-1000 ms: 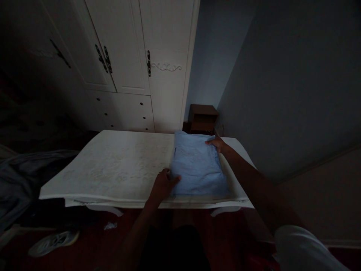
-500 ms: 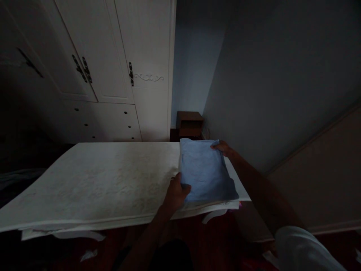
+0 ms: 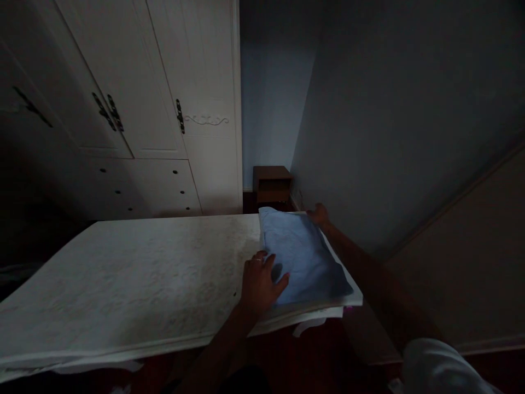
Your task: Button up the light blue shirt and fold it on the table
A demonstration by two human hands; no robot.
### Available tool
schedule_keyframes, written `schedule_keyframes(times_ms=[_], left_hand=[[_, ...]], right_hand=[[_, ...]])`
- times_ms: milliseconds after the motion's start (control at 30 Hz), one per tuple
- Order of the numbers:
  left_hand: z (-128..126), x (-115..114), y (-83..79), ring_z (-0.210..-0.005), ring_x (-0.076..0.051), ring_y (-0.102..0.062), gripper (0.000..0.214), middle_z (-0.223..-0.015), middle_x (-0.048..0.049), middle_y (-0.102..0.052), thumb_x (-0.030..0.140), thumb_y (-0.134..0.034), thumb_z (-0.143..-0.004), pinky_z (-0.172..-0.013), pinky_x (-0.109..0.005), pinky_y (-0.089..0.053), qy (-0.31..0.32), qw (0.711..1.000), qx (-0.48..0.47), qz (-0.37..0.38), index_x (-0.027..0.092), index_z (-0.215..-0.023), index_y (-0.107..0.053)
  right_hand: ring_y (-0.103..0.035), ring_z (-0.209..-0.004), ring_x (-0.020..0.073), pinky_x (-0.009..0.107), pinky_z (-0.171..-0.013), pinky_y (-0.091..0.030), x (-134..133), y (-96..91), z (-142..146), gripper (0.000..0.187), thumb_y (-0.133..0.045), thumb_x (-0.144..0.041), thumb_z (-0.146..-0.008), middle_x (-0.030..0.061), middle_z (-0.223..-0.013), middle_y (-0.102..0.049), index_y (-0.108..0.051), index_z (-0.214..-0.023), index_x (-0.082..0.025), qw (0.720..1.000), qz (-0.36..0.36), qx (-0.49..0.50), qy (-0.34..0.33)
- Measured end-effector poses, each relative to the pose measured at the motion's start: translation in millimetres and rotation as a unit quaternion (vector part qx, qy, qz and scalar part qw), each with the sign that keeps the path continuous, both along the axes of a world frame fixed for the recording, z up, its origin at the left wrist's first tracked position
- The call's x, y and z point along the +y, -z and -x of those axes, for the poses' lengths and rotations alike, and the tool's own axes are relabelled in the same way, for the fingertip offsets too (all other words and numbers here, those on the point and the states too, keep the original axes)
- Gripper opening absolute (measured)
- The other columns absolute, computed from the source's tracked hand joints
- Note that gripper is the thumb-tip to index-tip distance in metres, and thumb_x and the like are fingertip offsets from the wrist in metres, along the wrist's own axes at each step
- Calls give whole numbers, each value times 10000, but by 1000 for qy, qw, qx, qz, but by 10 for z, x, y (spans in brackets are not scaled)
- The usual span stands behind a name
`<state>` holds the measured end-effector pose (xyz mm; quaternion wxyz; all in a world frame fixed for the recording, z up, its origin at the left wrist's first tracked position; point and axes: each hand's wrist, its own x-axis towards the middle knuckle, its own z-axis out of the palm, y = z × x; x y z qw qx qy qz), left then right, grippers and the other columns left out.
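Head view: the blue cloth lies already folded flat at the right end of the white table. The left hand, fingers spread, presses the cloth's near-left corner. The right hand touches its far corner, grip too dark to tell.

Person: two arms, bare from hand to elbow, seen in dim light.
Left hand: a thin, pale ring on one finger; forearm uncovered. Right hand: forearm uncovered up to a short white sleeve, loose and rounded, at near right. Finer detail lost in shadow.
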<state>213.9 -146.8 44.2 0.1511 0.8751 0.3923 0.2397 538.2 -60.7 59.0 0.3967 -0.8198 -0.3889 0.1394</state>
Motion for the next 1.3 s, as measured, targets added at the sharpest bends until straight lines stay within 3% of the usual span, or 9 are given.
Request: schedule_keyframes(times_ms=[100, 167, 233, 333, 533, 767, 1033, 1167, 1300], left_hand=[[-107, 176, 16, -1294, -291, -482, 500, -1353, -146, -567, 499, -552, -875, -1089, -454, -371, 111, 992, -6, -51, 173, -1249, -607], [-195, 264, 31, -1334, -276, -453, 492, -1335, -131, -594, 494, -520, -897, -1125, -442, -339, 200, 977, 14, -68, 165, -1253, -606], [-273, 304, 45, -1377, -270, -407, 495, -1351, -124, -588, 496, -489, -915, -1163, -441, -285, 258, 962, 39, -83, 157, -1256, -605], [-342, 290, 97, -1413, -273, -354, 529, -1422, -128, -525, 523, -447, -928, -1187, -458, -225, 290, 949, 70, -96, 154, -1279, -589], [-338, 196, 344, -1413, -286, -348, 694, -1463, -143, -474, 654, -360, -909, -1187, -499, -189, 285, 949, 83, -106, 164, -1382, -493], [-365, 116, 466, -1413, -340, -326, 749, -1490, -188, -421, 662, -373, -891, -1182, -546, -150, 258, 957, 64, -117, 123, -1404, -462], [-385, 103, 429, -1413, -361, -314, 780, -1492, -195, -414, 668, -411, -871, -1178, -559, -142, 256, 962, 59, -81, 122, -1427, -434], [-399, 104, 425, -1400, -357, -328, 765, -1485, -178, -428, 661, -471, -843, -1166, -569, -171, 256, 962, 49, -80, 156, -1417, -453], [-397, 118, 398, -1375, -348, -358, 750, -1456, -171, -466, 660, -499, -830, -1161, -561, -191, 256, 962, 50, -83, 162, -1390, -489]], right_hand=[[-273, -1442, 286, 398, -1185, -228, 133, -35, 308, 501, -550, -301, -916, 171, -1508, -374, -463, -1372, -111, 993, -50, -85, -72], [-214, -1466, 248, 353, -1204, -162, 248, -20, 570, 540, -546, -346, -925, 140, -1563, -299, -445, -1404, -118, 980, -60, -122, -142], [-179, -1477, 248, 383, -1208, -134, 366, 26, 823, 570, -524, -390, -935, 132, -1593, -237, -427, -1431, -127, 960, -42, -179, -209], [-124, -1491, 270, 478, -1195, -110, 528, 139, 1099, 595, -404, -446, -977, 135, -1615, -153, -356, -1485, -139, 924, 27, -275, -264], [-106, -1493, 271, 539, -1176, -94, 723, 448, 1201, 645, -240, -542, -998, 132, -1608, -171, -273, -1523, -170, 909, 146, -277, -273], [-140, -1490, 222, 447, -1183, -154, 744, 651, 1065, 657, -167, -579, -994, 80, -1606, -214, -245, -1537, -217, 920, 108, -251, -282], [-170, -1484, 220, 429, -1178, -189, 732, 638, 1057, 627, -187, -527, -1008, 81, -1598, -240, -244, -1537, -196, 911, 108, -280, -281], [-162, -1482, 274, 511, -1184, -108, 659, 545, 1166, 637, -220, -520, -1007, 138, -1592, -234, -269, -1526, -154, 897, 121, -342, -252], [-123, -1484, 325, 533, -1185, -49, 389, 446, 1360, 690, -265, -543, -991, 189, -1595, -177, -282, -1518, -98, 884, 91, -390, -240]])
